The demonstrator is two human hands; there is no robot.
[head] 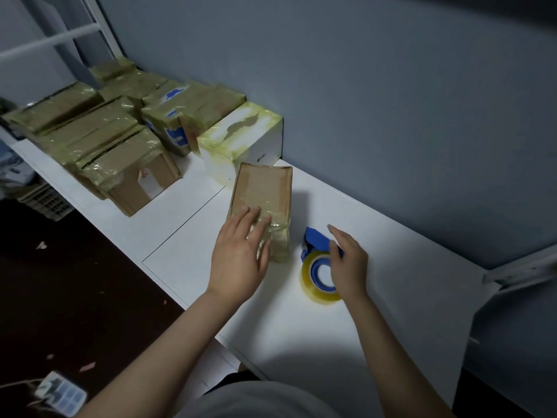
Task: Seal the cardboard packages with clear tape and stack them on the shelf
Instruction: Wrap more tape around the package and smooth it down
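— Cardboard package (pixel 265 188) lies flat on the bench (pixel 391 242). The left grip (pixel 238 251) is open, fingers flat on the package's glossy near end. The right grip (pixel 346 260) is open too, laid over the blue tape dispenser (pixel 316 241) just beside it. What goes wrong from here?

— Far end looks less wrapped, so I'd guess it gapes if it gets stacked now. And with only a flat palm on it, the box could skid when the tape pulls, and then the strip wrinkles.
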